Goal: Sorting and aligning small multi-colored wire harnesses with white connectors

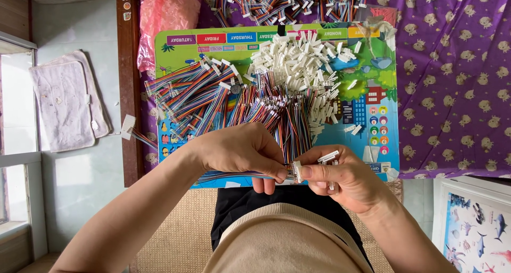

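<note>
Over a colourful printed plastic board heaped with loose white plastic connector housings, the left hand pinches a flat rainbow ribbon cable while the right hand grips a small white connector housing at the cable's end.

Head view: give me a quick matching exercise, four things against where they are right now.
Things:
1. white connector housing
2. pile of white housings
3. pink plastic bag
4. purple patterned cloth

Places:
A. upper left, beside the board
B. pinched between both hands
C. heaped on the colourful board
D. under the board, spreading right

Pairs: 1-B, 2-C, 3-A, 4-D
</note>
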